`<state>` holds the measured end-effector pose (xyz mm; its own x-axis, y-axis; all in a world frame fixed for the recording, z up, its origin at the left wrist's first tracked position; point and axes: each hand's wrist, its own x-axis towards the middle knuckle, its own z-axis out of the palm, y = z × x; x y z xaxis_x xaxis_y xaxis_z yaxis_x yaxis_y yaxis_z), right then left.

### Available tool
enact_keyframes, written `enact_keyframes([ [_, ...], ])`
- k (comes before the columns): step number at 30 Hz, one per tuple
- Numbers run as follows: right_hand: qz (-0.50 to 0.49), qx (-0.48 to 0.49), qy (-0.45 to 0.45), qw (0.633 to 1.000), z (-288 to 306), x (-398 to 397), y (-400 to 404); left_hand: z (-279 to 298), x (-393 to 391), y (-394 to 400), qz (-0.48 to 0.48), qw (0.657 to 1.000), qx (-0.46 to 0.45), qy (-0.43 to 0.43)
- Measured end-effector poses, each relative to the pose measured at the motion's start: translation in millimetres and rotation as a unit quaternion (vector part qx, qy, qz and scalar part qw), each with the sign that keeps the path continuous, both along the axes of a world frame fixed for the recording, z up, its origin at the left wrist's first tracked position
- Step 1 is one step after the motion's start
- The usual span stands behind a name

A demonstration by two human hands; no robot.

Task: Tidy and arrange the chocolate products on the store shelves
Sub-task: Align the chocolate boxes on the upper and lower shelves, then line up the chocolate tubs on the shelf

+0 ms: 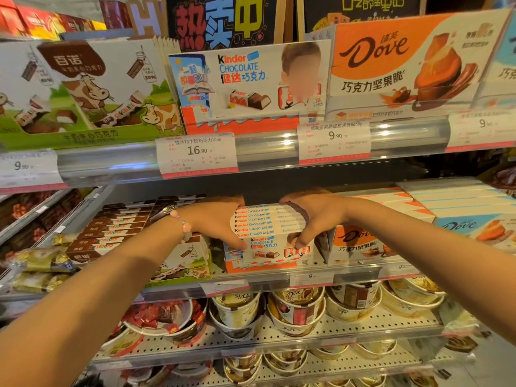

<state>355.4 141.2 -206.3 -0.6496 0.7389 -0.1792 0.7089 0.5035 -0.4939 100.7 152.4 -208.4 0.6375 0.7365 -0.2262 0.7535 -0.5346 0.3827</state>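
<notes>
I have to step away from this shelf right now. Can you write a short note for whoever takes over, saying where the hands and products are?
Left hand and right hand grip the row of white Kinder Chocolate boxes from both sides on the middle shelf.
Brown-and-white milk chocolate boxes stand left of it, orange Dove boxes right.
Done: the row is gathered.
Left: probably square it, then check the neighbours.

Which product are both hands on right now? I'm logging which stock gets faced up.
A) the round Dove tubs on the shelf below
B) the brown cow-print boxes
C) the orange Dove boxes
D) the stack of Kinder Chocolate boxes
D: the left hand and right hand grip opposite sides of the stack of Kinder Chocolate boxes, with the orange Dove boxes untouched beside it.
</notes>
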Motion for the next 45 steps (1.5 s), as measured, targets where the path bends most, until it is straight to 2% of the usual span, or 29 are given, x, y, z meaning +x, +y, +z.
enact_keyframes([
  [7, -0.017, -0.056, 0.015, 0.998, -1, 5, 3, 4, 1, -6, 0.026, 0.999, 0.016, -0.015],
  [18, -0.012, -0.005, 0.01, 1.0, -1, 5, 4, 6, 3, -6, 0.056, 0.998, 0.003, -0.022],
  [24, 0.0, 0.051, -0.022, 0.998, 0, 5, 3, 9, 9, -9, 0.05, 0.997, 0.052, 0.014],
  [36, 0.014, 0.024, -0.04, 0.999, -1, 2, 3, 17, 13, -26, 0.077, 0.995, 0.057, 0.026],
  [38, 0.007, 0.043, -0.063, 0.997, 2, 1, 2, 18, 15, -31, 0.082, 0.994, 0.064, 0.027],
  [42, -0.01, 0.122, -0.153, 0.981, 10, -1, -11, 20, 14, -52, 0.078, 0.983, 0.16, 0.034],
  [45, -0.019, 0.218, -0.115, 0.969, 10, -16, -39, 24, 3, -82, 0.104, 0.976, 0.183, -0.05],
])
